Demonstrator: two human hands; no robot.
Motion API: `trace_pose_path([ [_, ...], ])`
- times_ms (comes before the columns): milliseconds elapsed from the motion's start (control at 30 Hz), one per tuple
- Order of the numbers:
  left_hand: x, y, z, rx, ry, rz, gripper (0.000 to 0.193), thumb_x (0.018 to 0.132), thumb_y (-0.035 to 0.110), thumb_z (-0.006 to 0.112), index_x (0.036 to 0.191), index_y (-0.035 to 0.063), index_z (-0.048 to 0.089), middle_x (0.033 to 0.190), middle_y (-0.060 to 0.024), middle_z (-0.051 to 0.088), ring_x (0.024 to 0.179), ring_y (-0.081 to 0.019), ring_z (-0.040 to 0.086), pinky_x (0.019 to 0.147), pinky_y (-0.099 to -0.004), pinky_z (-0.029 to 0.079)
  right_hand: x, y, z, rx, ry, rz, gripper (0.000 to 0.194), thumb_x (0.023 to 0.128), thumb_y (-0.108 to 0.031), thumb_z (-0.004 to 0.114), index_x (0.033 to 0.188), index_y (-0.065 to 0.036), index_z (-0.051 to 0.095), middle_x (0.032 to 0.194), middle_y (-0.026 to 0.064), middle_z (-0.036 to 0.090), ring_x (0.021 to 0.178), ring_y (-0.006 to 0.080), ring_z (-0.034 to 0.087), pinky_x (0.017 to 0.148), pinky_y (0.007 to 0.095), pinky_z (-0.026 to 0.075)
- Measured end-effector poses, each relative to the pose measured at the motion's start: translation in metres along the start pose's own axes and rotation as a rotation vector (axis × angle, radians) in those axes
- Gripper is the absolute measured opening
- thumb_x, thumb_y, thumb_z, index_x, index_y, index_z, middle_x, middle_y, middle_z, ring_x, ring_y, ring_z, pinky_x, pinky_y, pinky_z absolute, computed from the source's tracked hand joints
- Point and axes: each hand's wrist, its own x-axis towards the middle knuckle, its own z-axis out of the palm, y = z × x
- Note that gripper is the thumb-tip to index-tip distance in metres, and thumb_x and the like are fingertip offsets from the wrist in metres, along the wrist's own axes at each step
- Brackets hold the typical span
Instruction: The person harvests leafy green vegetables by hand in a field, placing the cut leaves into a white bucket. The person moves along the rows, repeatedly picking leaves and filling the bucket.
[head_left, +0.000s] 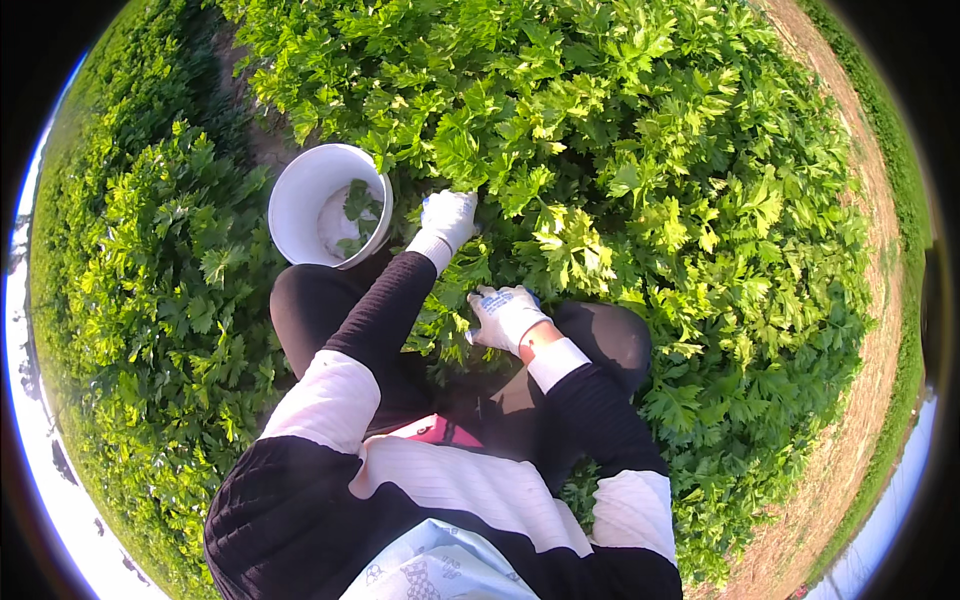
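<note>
White knit gloves with bluish coated palms cover both hands. My left hand (450, 214) reaches into the leafy green plants (555, 112), which look like celery, just right of a white plastic bucket (281, 202). Its fingertips are hidden, so what it touches cannot be told. Nearer my body, my right hand (504, 315) rests among low leaves between my knees, thumb and fingers partly spread; its fingertips are partly hidden by foliage. A few loose green leaves (361, 206) lie inside the bucket.
Dense plants stand ahead and on both sides. A strip of bare soil (274, 142) runs behind the bucket. On the far right a dry dirt path (877, 300) curves past the crop. The bucket stands close to my left knee (311, 307).
</note>
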Motion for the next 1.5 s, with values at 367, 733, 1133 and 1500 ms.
trace_pose_path([
  [367, -0.028, -0.013, -0.018, -0.283, 0.354, 0.036, 0.022, 0.082, 0.027, 0.069, 0.092, 0.0082, 0.065, 0.087, -0.0151, 0.069, 0.086, -0.0344, 0.067, 0.076, -0.0451, 0.052, 0.0, -0.002, 0.0, -0.051, 0.062, -0.011, 0.072, 0.085, -0.051, 0.062, 0.142, -0.009, 0.046, 0.149, 0.0113, 0.044, 0.131, 0.0266, 0.049, 0.106, 0.0414, 0.041],
  [733, -0.078, -0.118, -0.065, -0.018, 0.147, -0.284, 0.047, 0.088, 0.036, 0.065, 0.128, 0.013, 0.059, 0.114, -0.0145, 0.063, 0.107, -0.0282, 0.064, 0.088, -0.042, 0.052, 0.002, 0.009, 0.016, -0.041, 0.183, -0.024, 0.065, 0.083, -0.048, 0.066, 0.131, -0.006, 0.055, 0.138, 0.0136, 0.054, 0.12, 0.0303, 0.058, 0.1, 0.0425, 0.047],
  [1133, 0.015, -0.033, 0.002, -0.375, -0.018, -0.104, 0.062, 0.08, 0.04, 0.075, 0.122, -0.0025, 0.06, 0.108, -0.0225, 0.068, 0.104, -0.0348, 0.065, 0.087, -0.0393, 0.052, 0.0, 0.002, 0.002, 0.005, 0.066, 0.007, 0.068, 0.086, -0.05, 0.061, 0.139, -0.009, 0.049, 0.144, 0.0126, 0.049, 0.128, 0.028, 0.052, 0.104, 0.0413, 0.042],
  [1500, -0.051, -0.095, -0.083, -0.643, 0.09, -0.146, 0.035, 0.088, 0.013, 0.066, 0.12, 0.0015, 0.062, 0.087, -0.0116, 0.07, 0.072, -0.015, 0.065, 0.064, -0.0304, 0.052, 0.002, 0.005, 0.004, -0.041, 0.113, 0.007, 0.069, 0.085, -0.051, 0.062, 0.138, -0.008, 0.05, 0.143, 0.0117, 0.05, 0.126, 0.0279, 0.053, 0.103, 0.0408, 0.045],
])
